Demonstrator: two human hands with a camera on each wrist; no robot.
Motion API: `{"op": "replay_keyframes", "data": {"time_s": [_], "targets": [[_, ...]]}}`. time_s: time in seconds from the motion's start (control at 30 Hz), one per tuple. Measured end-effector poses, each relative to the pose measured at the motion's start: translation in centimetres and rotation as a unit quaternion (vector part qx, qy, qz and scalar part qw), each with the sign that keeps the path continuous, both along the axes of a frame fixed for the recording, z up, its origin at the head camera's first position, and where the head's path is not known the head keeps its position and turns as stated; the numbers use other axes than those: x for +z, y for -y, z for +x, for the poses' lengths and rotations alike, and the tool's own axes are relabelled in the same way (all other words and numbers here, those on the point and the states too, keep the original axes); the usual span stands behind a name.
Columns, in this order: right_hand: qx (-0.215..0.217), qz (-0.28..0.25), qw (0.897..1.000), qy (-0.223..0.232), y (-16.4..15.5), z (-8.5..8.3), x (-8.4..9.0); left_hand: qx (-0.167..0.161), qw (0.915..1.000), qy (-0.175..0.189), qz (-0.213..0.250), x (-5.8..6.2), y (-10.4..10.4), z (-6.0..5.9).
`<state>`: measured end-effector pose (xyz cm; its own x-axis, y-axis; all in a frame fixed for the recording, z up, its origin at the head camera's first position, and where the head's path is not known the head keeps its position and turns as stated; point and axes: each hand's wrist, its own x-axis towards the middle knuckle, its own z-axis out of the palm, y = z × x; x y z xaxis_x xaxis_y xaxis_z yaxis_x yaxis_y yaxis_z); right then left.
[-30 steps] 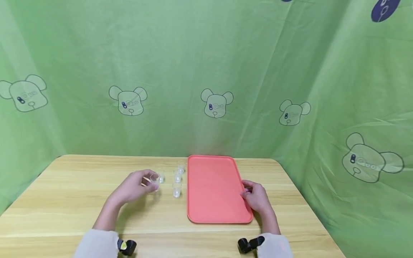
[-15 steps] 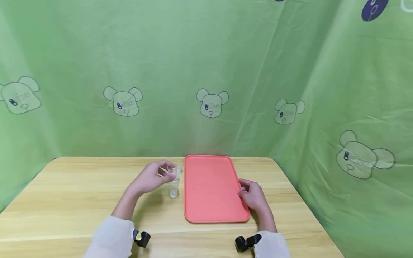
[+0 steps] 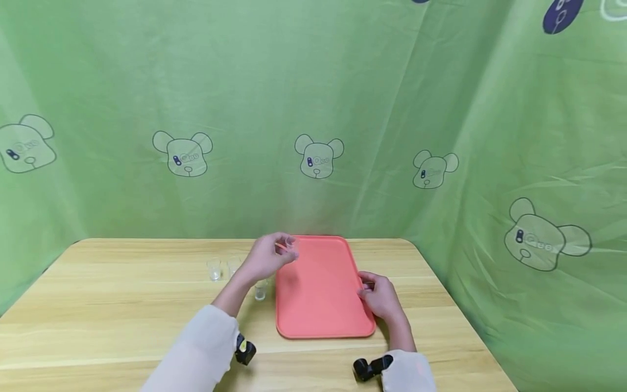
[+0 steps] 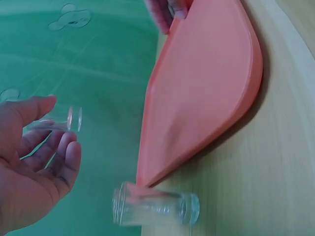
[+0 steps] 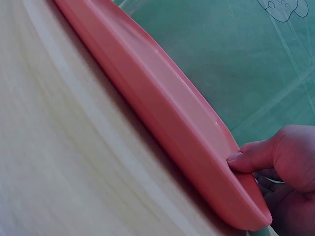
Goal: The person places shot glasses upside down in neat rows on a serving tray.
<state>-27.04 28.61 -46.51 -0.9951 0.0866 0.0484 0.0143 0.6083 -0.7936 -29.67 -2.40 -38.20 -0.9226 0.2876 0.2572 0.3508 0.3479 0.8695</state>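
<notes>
My left hand [image 3: 266,257] is over the far left corner of a coral-red tray [image 3: 323,296]. Between its thumb and fingers it pinches a small clear shot glass [image 4: 69,119], held above the tray surface. My right hand [image 3: 384,298] grips the tray's right edge; in the right wrist view its thumb [image 5: 246,160] lies over the rim. Left of the tray stand clear shot glasses: one at the far left [image 3: 214,270], one beside it [image 3: 233,265] and one nearer me [image 3: 260,291]. My left arm may hide others. A clear glass [image 4: 152,209] shows large in the left wrist view.
The wooden table [image 3: 122,316] bears the tray near its far edge. Behind and to the right hangs a green curtain [image 3: 245,109] with printed bear heads. Each wrist wears a small black camera, the left camera [image 3: 245,350] and the right camera [image 3: 367,369].
My left hand has carried the shot glass rightward from among the other glasses to over the tray. My right hand keeps its grip on the tray's edge. The head view has shifted slightly.
</notes>
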Motion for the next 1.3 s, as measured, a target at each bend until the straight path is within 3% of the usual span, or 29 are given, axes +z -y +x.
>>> {"op": "replay_keyframes", "data": {"time_s": [0.43, 0.8, 1.13, 1.3], "targets": [[0.005, 0.002, 1.000, -0.003, 0.0, 0.2, 0.2, 0.014, 0.9995, -0.002, -0.030, -0.4, -4.6, -1.8], [-0.001, -0.003, 1.000, 0.006, 0.1, 0.1, 0.3, -0.027, 0.9961, 0.006, -0.084, -1.5, -7.5, -3.1], [0.001, -0.005, 1.000, 0.006, 0.0, -0.1, 0.2, -0.028, 0.9973, -0.002, -0.068, -3.4, -8.9, -3.7], [0.002, -0.004, 1.000, 0.004, 0.0, -0.1, 0.2, -0.011, 0.9978, 0.010, -0.064, -3.9, -9.2, -3.7]]}}
